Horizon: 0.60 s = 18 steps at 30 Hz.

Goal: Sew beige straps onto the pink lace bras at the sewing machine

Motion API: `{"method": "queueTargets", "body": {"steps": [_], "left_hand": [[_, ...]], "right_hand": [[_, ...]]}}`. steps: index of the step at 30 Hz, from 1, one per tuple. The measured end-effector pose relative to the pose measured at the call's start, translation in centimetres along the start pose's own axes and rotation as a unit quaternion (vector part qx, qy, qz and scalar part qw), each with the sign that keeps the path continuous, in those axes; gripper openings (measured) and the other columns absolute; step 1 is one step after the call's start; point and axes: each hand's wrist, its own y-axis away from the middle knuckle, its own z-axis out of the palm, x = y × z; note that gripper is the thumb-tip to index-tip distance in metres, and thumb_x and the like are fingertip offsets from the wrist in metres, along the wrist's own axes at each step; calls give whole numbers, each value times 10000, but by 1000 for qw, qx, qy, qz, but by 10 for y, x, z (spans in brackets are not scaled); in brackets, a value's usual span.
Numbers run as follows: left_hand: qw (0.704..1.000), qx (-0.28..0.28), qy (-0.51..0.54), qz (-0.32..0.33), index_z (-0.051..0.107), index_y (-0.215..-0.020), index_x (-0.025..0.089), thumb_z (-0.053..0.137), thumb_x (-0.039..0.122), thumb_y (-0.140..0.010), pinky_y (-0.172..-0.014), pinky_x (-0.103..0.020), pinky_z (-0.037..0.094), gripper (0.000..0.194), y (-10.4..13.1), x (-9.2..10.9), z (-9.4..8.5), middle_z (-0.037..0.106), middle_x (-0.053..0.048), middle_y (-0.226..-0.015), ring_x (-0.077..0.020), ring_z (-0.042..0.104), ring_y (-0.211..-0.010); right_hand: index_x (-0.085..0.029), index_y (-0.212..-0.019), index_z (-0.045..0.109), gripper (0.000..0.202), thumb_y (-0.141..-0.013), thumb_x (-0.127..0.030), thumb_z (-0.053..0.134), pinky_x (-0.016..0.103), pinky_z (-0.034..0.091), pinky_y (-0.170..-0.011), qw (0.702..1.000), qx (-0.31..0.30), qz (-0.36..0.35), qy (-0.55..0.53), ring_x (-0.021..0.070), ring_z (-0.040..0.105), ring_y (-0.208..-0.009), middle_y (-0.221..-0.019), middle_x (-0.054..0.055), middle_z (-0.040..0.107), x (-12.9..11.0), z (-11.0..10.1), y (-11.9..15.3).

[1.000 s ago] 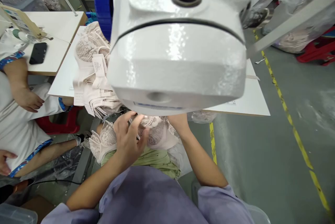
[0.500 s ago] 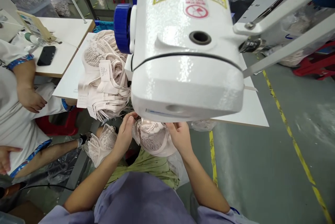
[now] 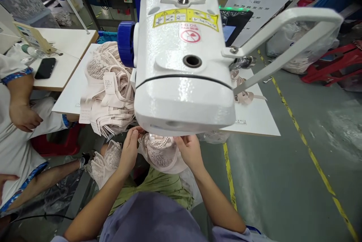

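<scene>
Landmark: white sewing machine head [image 3: 183, 98], center. Left to right:

Far left of it: person in white [image 3: 19, 132], blue-patterned trim, 2 hands in view. Black phone [image 3: 45, 68] on a white, wood-edged side table [image 3: 66, 43].

Just left of machine head: heap of pale pink lace bras [image 3: 107, 102], straps bunched, 1 white paper tag [image 3: 110, 83] on top, on the flat white counter [image 3: 68, 94]. Blue ribbed handwheel [image 3: 126, 44] on the machine head's left side.

Below left of it: loose lace bra piece [image 3: 110, 159], near the left forearm.

Below its front edge: left hand [image 3: 129, 153], grip nearly closed, thumb and fingers on the left edge of the beige-pink lace bra [image 3: 161, 155]; fingertips partly hidden. Bra hangs between the 2 hands, cup facing up, above green fabric [image 3: 155, 185]. Right hand [image 3: 190, 153]: grip closed, thumb and bent fingers pinching bra's upper right edge.

Right of machine head: pink fabric strip [image 3: 246, 97] on counter. Farther right, yellow floor tape [image 3: 305, 144] and red plastic stool [image 3: 333, 64].
</scene>
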Motion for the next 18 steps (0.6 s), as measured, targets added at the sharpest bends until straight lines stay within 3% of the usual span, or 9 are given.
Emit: {"method": "queueTargets", "body": {"steps": [6,9,13,18], "left_hand": [[999,47,0,26,613,-1140,235,396,514,-998,-1024,-377,473,381,-7,-19,-6,634,-86,-1222,-240,577,-1179],[998,56,-12,40,603,-1147,217,398,549,-989,-1034,-382,471,420,-10,-23,-10,631,-94,-1233,-236,577,-1191],[998,34,-7,43,603,-1130,223,427,564,-976,-1046,-390,466,413,-7,-18,-12,635,-93,-1229,-234,586,-1196],[999,-31,18,24,626,-1109,209,440,563,-965,-1056,-427,469,425,14,-9,-14,660,-121,-1210,-259,610,-1175]], "right_hand": [[-234,-1166,556,411,-881,-520,631,353,520,-792,999,3,-8,49,220,615,-914,-1003,75,612,-2,3,3],[-214,-1161,532,456,-836,-504,670,346,509,-742,997,-11,14,78,191,605,-809,-1034,73,614,-8,9,1],[-192,-1105,541,445,-806,-486,690,332,501,-740,997,-13,61,35,187,598,-818,-1010,67,623,-12,11,1],[-209,-1053,693,335,-869,-488,666,334,495,-799,988,-77,124,-58,209,635,-897,-995,52,702,-10,-13,28]]}}
